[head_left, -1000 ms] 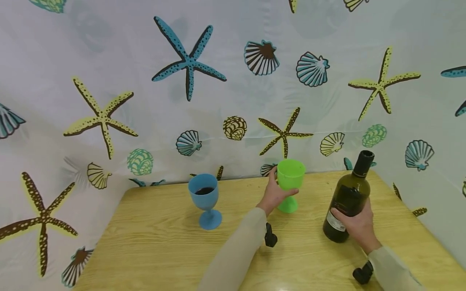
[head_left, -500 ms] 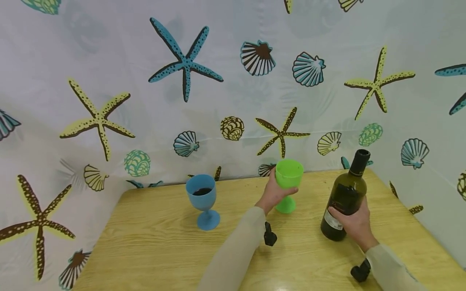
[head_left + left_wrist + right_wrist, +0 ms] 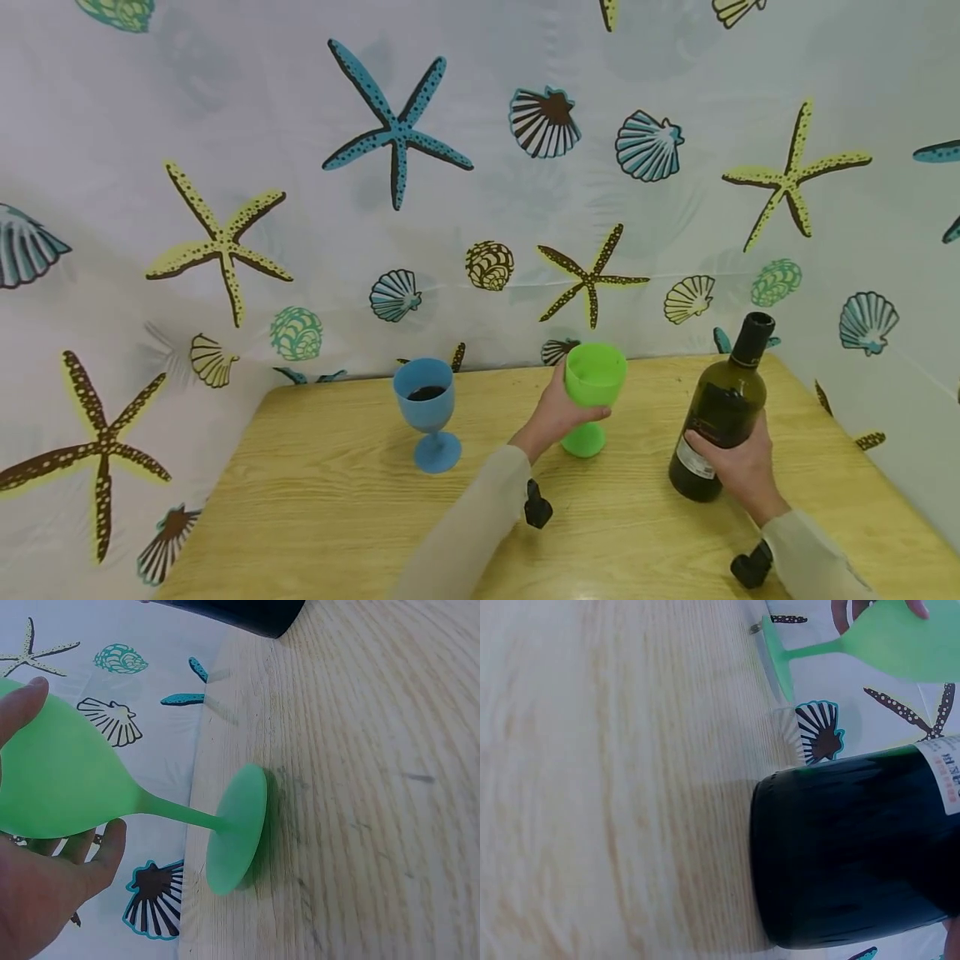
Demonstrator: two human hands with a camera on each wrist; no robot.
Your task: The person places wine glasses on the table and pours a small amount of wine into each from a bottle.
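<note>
My left hand (image 3: 557, 413) grips the bowl of a green goblet (image 3: 596, 377), fingers behind it and thumb across its front. In the left wrist view the goblet's foot (image 3: 238, 829) is at the wooden surface, slightly tilted; whether it touches all round I cannot tell. To the right, my right hand (image 3: 744, 468) holds a dark wine bottle (image 3: 722, 408) round its lower body, thumb over the label. The bottle leans a little, neck to the right. Its base (image 3: 780, 862) shows close to the wood in the right wrist view.
A blue goblet (image 3: 425, 398) with dark liquid stands left of my left hand on the wooden table (image 3: 315, 500). A white curtain (image 3: 450, 208) with starfish and shells hangs behind the table's far edge and along both sides.
The green goblet has come slightly nearer to me, with my left hand around it. The bottle and my right hand have hardly moved; the head view has shifted slightly.
</note>
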